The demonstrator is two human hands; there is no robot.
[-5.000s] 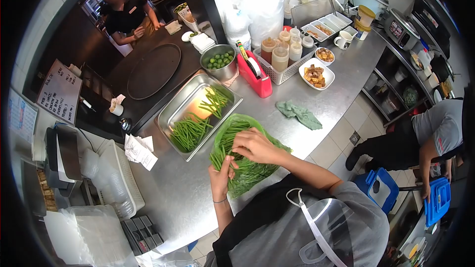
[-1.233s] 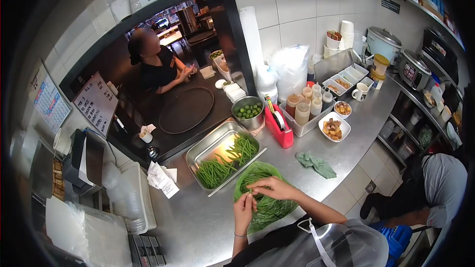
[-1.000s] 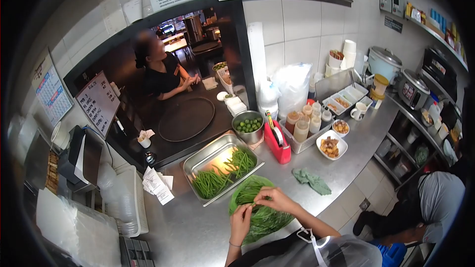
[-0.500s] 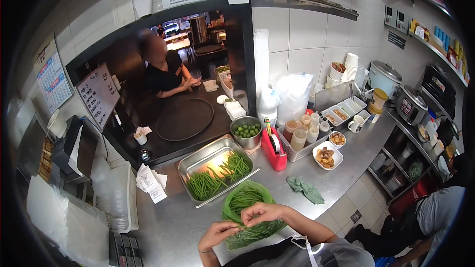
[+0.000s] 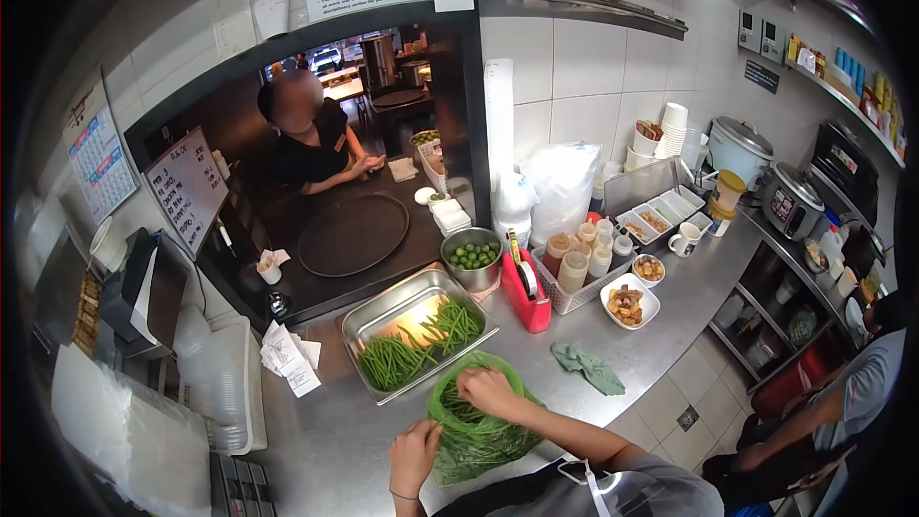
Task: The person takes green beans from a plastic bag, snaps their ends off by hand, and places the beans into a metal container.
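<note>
My right hand [image 5: 490,393] reaches into the mouth of a green plastic bag [image 5: 483,455], its fingers curled down onto the green beans [image 5: 458,409] inside. Its fingertips are hidden, so how many beans it grips does not show. At the bag's left edge my left hand [image 5: 415,450] is closed, thumb and fingers pinched together beside the rim. What it pinches is too small to make out. Just beyond the bag, a steel tray [image 5: 359,318] holds trimmed green beans [image 5: 394,361] in two heaps, with bare metal between and behind them.
A bowl of green limes [image 5: 474,257], a red tape dispenser [image 5: 525,294], a basket of sauce bottles [image 5: 579,300] and a bowl of food [image 5: 629,306] line the counter. A green cloth [image 5: 587,368] lies right; receipts [image 5: 290,361] lie left. A person [image 5: 321,139] stands behind the hatch, another [image 5: 842,412] at right.
Both hands were together over the bag, pinching a bean. They have since parted: the right has gone into the bag, the left has stayed at its edge. The person at right has shifted.
</note>
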